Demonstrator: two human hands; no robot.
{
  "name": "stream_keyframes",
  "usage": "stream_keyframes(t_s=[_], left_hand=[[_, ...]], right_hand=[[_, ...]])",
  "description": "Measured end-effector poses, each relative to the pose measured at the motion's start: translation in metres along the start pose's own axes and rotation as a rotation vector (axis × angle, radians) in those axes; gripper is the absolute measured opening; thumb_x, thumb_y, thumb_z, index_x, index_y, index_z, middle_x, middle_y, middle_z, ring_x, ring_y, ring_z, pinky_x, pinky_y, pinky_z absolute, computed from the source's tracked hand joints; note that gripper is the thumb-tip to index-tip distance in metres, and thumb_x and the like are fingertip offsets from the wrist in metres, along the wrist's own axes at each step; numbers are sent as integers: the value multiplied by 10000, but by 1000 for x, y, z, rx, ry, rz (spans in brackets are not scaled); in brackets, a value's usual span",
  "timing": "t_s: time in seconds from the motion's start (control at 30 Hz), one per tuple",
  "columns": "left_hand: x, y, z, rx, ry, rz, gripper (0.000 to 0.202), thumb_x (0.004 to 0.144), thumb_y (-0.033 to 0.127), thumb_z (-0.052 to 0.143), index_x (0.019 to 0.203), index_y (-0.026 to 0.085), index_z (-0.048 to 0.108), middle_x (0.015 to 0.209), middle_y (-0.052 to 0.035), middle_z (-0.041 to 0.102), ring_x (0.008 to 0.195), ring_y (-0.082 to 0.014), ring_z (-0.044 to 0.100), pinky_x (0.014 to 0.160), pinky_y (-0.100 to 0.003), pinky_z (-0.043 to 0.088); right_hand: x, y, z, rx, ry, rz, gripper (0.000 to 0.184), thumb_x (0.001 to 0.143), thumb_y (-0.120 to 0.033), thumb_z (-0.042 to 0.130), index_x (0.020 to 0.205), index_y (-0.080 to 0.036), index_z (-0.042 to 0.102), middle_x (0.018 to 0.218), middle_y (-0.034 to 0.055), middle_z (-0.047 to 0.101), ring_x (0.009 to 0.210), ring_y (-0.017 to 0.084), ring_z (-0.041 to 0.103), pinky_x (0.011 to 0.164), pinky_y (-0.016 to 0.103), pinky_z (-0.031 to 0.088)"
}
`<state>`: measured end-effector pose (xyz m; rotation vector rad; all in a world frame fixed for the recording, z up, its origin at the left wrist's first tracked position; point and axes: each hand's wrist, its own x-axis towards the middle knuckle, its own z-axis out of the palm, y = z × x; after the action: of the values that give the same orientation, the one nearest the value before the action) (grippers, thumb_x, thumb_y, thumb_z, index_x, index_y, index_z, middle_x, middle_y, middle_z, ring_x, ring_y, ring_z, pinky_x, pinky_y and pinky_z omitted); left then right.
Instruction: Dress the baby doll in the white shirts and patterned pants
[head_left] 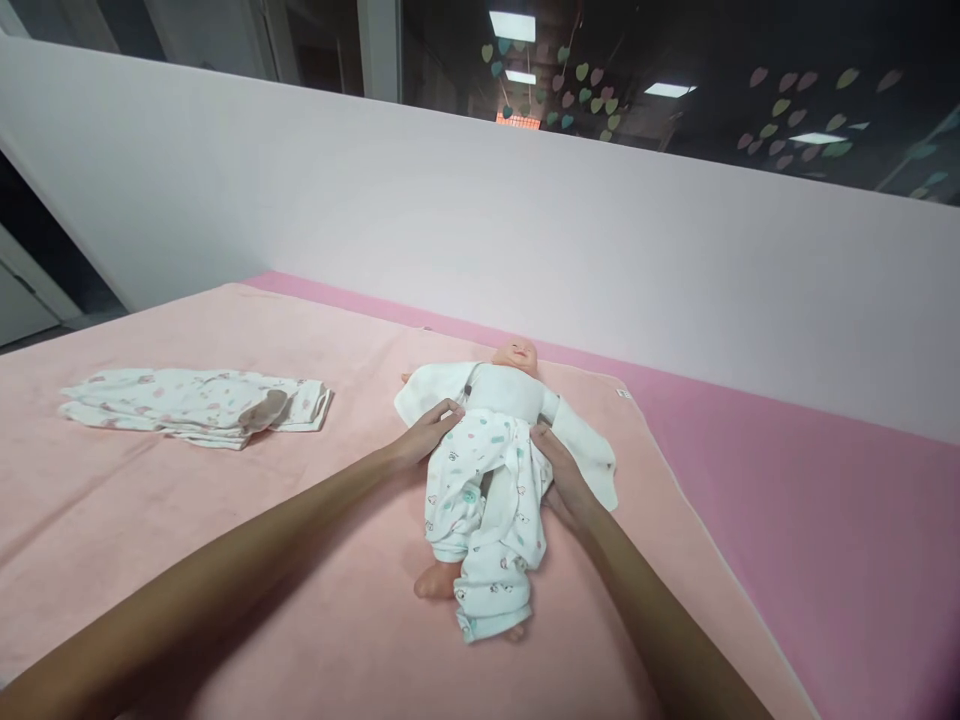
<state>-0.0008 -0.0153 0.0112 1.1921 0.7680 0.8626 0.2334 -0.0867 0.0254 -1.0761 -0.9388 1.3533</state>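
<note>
Trousers (463, 470), 1 pr, white w/ small coloured prints, on 1 doll (516, 354); waistband up at its midriff. 2 legs, both bunched, cuffs toward the viewer; plain white patch betw. them, can't tell if lining or separate cloth. 1 bare foot (436, 580) out of the L cuff; only a bit of the other, toes approx., at the R cuff.

Doll on its back, R of centre, head toward the wall. 1 white top (506, 392) on it, 2 sleeves spread, 1 per side.

2 hands, 1 each side of the waistband. L grip (433, 432): closed, thumb + fingers tight at the L edge of the band, fabric betw. R grip (559, 470): closed on the R edge, thumb on top, other fingers partly hidden behind the cloth.

Under all: 1 peach-pink sheet (337, 600), 1 label visible at its far R corner, over 1 deeper pink mat (825, 500). Far L, well apart from doll: 1 folded pile of printed cloth (172, 400), layers uncountable, w/ 1 grey-brown patch or item (264, 410) on it, can't tell which.

Behind: white wall (450, 220); above it dark glass (697, 40) w/ 2 clusters of heart stickers (582, 72), 4 bright rect. lights (513, 26).
</note>
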Motion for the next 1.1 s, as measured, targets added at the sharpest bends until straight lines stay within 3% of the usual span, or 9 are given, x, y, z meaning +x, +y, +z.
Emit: stream_keyframes(t_s=[0.17,0.3,0.4,0.5,0.57,0.67,0.8,0.97,1.1], left_hand=[[-2,52,-11,508,-248,165,343,880,538,721,844,201,668,722,-14,588,654,-161,519,589,-272,378],[9,85,-2,636,-364,263,310,869,498,740,819,198,680,812,-33,632,723,-182,522,645,-287,386],[26,76,4,544,-160,351,326,897,509,705,816,205,620,771,-4,568,713,-174,476,655,-290,379],[41,41,2,437,86,353,411,917,569,665,759,207,548,708,19,483,687,-160,427,644,-289,358],[46,15,1,370,132,294,474,927,626,625,736,204,525,698,21,461,683,-155,418,636,-289,350],[47,-6,1,250,88,205,520,939,683,565,760,196,534,719,13,472,674,-148,420,616,-287,344],[44,6,-8,253,-81,186,465,875,626,700,802,192,551,744,10,485,669,-138,445,583,-265,321],[49,35,-18,446,-127,325,426,899,594,682,801,196,567,721,13,491,656,-133,445,584,-257,333],[67,42,-7,369,-84,318,394,957,619,595,937,231,529,662,41,477,562,-120,407,520,-245,289]], right_hand=[[-3,-46,-10,-632,-198,-112,352,873,-557,741,805,-220,663,726,-17,572,679,154,478,630,283,353],[7,-79,5,-801,-297,-161,368,886,-582,710,779,-233,660,694,-22,552,634,148,437,588,285,313],[20,-67,5,-730,-147,-162,400,876,-632,700,810,-242,636,681,-34,557,637,154,462,609,288,345],[26,-28,-6,-540,161,-180,466,793,-668,764,767,-237,588,730,-17,603,736,188,538,681,299,413],[25,-2,-11,-373,253,-137,472,777,-670,780,792,-239,590,803,-2,645,814,209,576,729,308,456],[21,20,-11,-158,211,-26,448,823,-674,743,904,-251,618,880,2,672,856,216,601,757,322,496],[21,13,-7,-69,102,-26,417,884,-666,690,943,-259,625,907,2,663,844,208,600,761,323,502],[29,-29,-16,-545,-23,-118,468,894,-642,694,733,-232,535,691,-31,501,670,157,450,654,298,379],[43,-64,-17,-791,-183,-192,396,928,-577,676,767,-228,580,734,-26,506,689,153,442,653,300,346]])
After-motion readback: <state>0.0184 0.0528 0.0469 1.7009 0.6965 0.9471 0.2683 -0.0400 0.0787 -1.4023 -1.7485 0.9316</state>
